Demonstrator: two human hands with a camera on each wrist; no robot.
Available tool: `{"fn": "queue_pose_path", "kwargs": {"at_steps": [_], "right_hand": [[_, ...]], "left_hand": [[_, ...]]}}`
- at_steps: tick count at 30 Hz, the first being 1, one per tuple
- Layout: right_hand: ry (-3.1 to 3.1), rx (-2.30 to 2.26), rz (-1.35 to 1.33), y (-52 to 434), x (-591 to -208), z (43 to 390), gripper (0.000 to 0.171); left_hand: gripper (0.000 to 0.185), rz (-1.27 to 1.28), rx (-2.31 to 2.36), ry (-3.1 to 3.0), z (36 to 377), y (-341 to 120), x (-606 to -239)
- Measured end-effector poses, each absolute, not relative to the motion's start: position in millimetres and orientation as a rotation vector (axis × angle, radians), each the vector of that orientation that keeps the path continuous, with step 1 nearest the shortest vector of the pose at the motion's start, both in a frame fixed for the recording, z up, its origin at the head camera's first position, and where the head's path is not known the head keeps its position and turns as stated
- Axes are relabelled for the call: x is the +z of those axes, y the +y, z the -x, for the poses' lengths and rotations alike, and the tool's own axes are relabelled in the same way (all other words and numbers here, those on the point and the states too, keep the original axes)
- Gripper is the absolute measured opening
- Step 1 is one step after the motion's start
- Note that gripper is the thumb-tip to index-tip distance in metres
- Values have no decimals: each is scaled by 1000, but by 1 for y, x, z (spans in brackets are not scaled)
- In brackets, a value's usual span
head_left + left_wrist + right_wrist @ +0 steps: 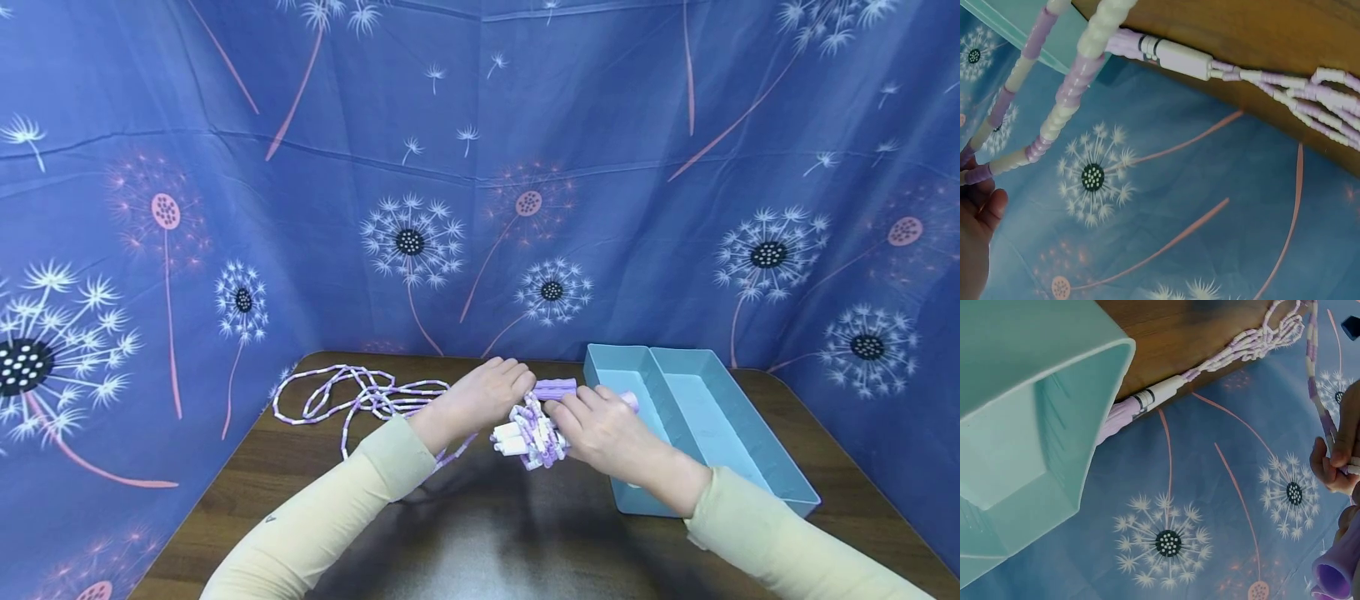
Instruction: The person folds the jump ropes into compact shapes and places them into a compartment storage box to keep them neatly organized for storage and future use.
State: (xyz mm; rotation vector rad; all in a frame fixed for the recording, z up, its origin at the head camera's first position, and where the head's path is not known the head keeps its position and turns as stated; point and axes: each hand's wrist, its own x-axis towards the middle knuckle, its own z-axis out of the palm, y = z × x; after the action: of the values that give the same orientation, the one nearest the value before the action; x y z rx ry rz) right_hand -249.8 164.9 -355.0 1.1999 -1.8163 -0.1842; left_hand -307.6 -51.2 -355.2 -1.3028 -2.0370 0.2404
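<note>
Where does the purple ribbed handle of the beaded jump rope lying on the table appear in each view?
Head: purple ribbed handle, centre, just left of the teal plastic tray.
Left wrist: top, along the table edge.
Right wrist: left of centre, beside the tray.
Shared landmark: dandelion-print blue cloth.

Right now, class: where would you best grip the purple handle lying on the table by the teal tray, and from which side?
Grip the ridged purple handle round its middle, probably from above. It lies flat on the table between the left hand and the tray, its ribbed barrel exposed on top.
</note>
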Motion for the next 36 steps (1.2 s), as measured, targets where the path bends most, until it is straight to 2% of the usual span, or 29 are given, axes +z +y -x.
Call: {"fn": "queue_pose_path", "kwargs": {"at_steps": [2, 5, 8, 11, 14, 17, 22, 29, 36], "right_hand": [[-1814, -177, -1177, 166, -354, 251, 38], [-1798, -142, -1146, 166, -354, 253, 24], [-1802, -115, -1130, 166, -354, 254, 30], [-1850, -78, -1096, 167, -352, 253, 29], [-1890, -49, -1042, 168, -348, 254, 41], [-1911, -48, -1000, 168, -346, 256, 42], [-1937, -57, -949, 169, -345, 261, 39], [-2000, -90, -878, 171, -349, 266, 46], [-2001, -88, -829, 171, -354, 270, 39]], "left_hand": [[20, 1306, 209, -2068, 306, -52, -358], [21, 1323, 115, -2146, 304, -51, -361], [13, 1302, 9, -2221, 302, -48, -366], [12, 1228, 65, -2255, 299, -46, -372], [9, 1157, 172, -2251, 296, -44, -380], [3, 1104, 122, -2267, 295, -42, -386], [10, 1073, 195, -2150, 290, -37, -393], [15, 1064, 351, -2075, 280, -35, -403], [20, 980, 419, -2076, 273, -30, -402]]}}
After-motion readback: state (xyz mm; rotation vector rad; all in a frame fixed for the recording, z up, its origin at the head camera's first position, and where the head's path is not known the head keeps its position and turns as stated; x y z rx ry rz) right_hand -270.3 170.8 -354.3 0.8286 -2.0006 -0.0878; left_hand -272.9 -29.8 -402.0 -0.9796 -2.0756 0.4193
